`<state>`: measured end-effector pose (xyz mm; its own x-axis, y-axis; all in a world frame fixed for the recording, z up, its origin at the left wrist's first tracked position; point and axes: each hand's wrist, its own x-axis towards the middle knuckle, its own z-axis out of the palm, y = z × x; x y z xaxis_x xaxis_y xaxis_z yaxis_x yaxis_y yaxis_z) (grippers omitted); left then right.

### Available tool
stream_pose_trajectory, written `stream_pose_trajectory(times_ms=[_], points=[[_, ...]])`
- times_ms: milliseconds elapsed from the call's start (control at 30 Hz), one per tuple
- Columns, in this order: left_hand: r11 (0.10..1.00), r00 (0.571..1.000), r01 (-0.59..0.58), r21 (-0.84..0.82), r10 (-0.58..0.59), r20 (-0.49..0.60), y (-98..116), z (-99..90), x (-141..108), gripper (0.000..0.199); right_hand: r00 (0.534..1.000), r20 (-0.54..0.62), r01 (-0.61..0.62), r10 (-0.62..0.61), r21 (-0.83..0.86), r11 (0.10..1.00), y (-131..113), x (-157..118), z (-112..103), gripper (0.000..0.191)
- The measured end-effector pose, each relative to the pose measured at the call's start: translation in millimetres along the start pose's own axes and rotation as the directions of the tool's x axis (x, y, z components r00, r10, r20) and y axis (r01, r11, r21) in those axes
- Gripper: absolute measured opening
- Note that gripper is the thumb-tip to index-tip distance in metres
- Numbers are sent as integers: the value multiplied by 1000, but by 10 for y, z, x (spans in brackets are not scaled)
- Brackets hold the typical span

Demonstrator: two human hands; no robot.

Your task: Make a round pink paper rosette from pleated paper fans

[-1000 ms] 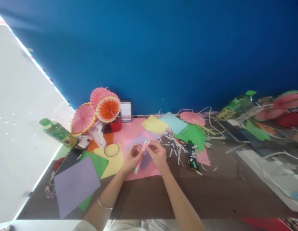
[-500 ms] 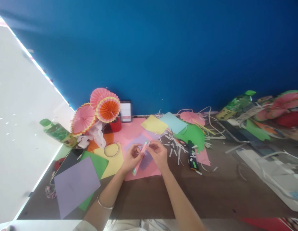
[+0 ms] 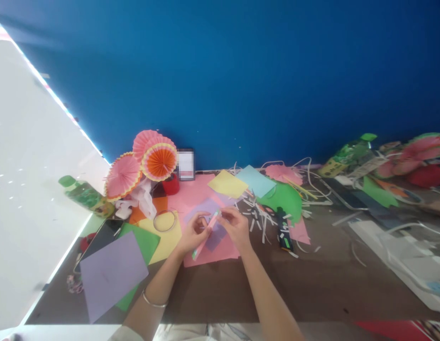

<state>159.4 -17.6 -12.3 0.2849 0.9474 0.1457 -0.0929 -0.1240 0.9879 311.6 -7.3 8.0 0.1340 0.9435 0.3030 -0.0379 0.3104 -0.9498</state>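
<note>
Between my two hands is a narrow folded strip of pink paper with green and white at its ends, tilted over the sheets on the table. My left hand pinches it around its middle, thumb and fingers closed on it. At the strip's upper end, the fingertips of my right hand are closed on it too. Under my hands lie a purple sheet and a larger pink sheet.
Paper fans stand at the back left by a red cup and a green-capped bottle. White paper scraps, a black-handled tool and green paper lie to the right. A purple sheet lies front left.
The strip's lower end has shifted slightly down and left. My hands keep their grip and have barely moved.
</note>
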Motion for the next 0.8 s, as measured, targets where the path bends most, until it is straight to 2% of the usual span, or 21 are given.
stream_pose_trajectory(times_ms=[200, 400, 533, 633, 733, 800], points=[[999, 999, -28, 27, 28, -26, 15, -20, 13, 32, 1000, 7, 21, -22, 46, 999, -52, -5, 5, 14], [956, 967, -85, 280, 147, -208, -53, -47, 44, 18, 995, -17, 97, -96, 21, 995, -43, -21, 5, 12], [838, 916, -202, 507, 345, -205, -88, -93, 62, 14, 994, 20, 103, -103, 6, 995, -13, -54, 35, 11], [727, 860, -278, 628, 479, -174, -83, -94, 54, 20, 996, 29, 86, -86, 6, 996, 14, -86, 84, 11], [645, 807, -293, 706, 563, -180, -89, -72, 28, 31, 995, 21, 94, -94, -11, 996, 45, -116, 131, 10], [598, 784, -312, 738, 601, -155, -105, -61, 10, 30, 994, 19, 105, -104, -39, 994, 62, -133, 150, 10]])
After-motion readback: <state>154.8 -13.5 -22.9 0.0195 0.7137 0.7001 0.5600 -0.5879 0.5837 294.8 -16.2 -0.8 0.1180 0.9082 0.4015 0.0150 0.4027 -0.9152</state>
